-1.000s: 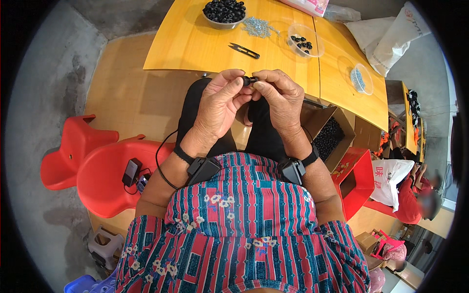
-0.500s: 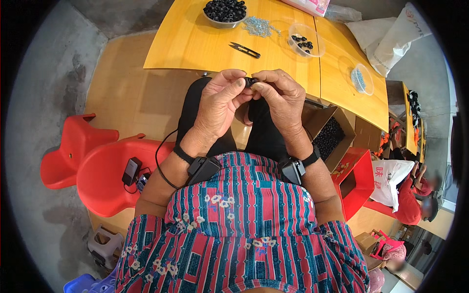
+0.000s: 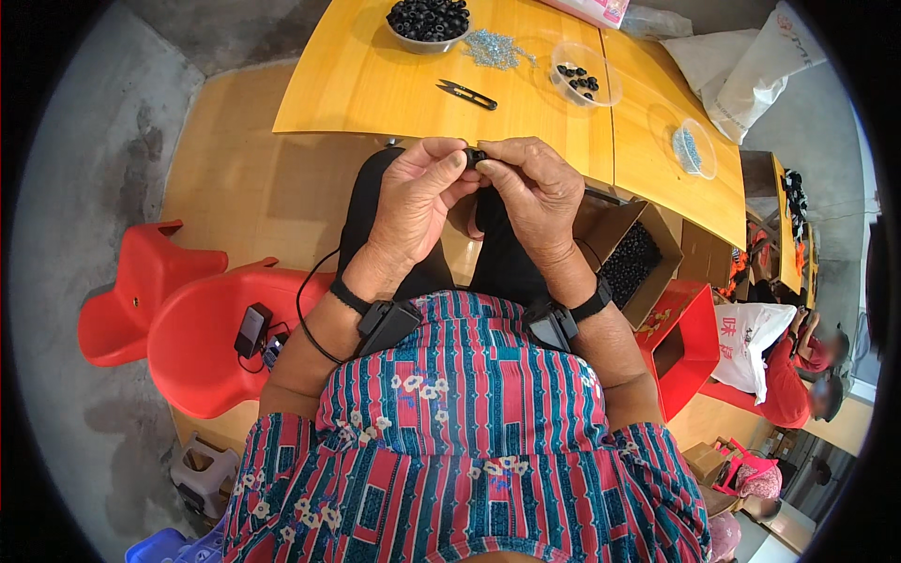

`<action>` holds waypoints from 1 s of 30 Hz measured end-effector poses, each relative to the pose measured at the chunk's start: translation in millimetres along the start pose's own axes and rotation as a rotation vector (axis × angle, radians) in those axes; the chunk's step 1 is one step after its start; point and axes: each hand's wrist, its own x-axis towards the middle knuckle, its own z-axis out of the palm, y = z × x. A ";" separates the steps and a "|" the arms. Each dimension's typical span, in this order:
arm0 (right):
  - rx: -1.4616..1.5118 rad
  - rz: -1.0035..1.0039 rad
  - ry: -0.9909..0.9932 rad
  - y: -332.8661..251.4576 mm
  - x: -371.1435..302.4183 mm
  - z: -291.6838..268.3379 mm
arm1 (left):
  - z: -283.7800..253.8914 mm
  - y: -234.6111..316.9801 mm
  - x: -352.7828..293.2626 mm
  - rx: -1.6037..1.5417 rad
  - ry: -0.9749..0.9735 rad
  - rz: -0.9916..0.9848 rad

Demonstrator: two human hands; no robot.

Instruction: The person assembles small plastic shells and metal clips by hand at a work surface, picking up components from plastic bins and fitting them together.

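Observation:
Just off the table's near edge, my left hand [image 3: 413,197] and my right hand [image 3: 540,192] meet over a small black round part [image 3: 473,159]. The left thumb and fingers pinch it from one side, the right thumb and fingertips from the other. Fingers cover most of it. Beyond them on the yellow table [image 3: 366,84] lie black thread snips [image 3: 466,95]. Farther back stands a bowl [image 3: 424,45] heaped with black ring-shaped parts, beside a loose pile of small clear bluish pieces [image 3: 493,49]. A clear tub [image 3: 610,91] to the right holds several black parts.
A smaller clear tub [image 3: 706,164] of bluish pieces sits at the table's right. Below it are an open cardboard box [image 3: 601,225] of black parts and a red box [image 3: 699,324]. Red chairs [image 3: 202,347] stand left. Other people [image 3: 788,385] are at far right.
My right hand has turned slightly, its fingers shifting on the black part. The part sits a little farther left between my fingertips. My left hand has hardly moved.

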 end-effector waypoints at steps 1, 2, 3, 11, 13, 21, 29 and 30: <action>-0.001 -0.002 0.014 0.2 -1.2 0.2 | 0.0 -0.7 0.0 -0.013 -0.004 -0.005; -0.002 0.000 0.014 0.0 -1.5 0.4 | 0.5 -0.7 -0.1 -0.013 -0.003 -0.006; -0.004 -0.010 0.020 -0.2 -1.6 0.6 | 1.4 -0.3 -0.1 -0.019 -0.003 -0.008; 0.204 0.163 -0.025 3.1 -1.2 -0.9 | -4.9 -1.1 -0.2 -0.001 0.000 -0.005; 0.249 0.230 -0.049 5.6 -0.8 -0.9 | -5.0 -1.0 0.2 0.010 -0.011 0.005; 0.520 0.470 0.007 -0.2 -2.0 2.8 | 1.5 -1.2 -0.6 0.027 0.024 0.019; 0.597 0.599 0.025 -14.2 0.1 6.9 | 0.0 -3.3 0.3 0.011 0.065 0.034; 0.577 0.606 0.028 -15.7 0.5 7.1 | -0.7 -4.2 0.1 0.011 0.078 0.022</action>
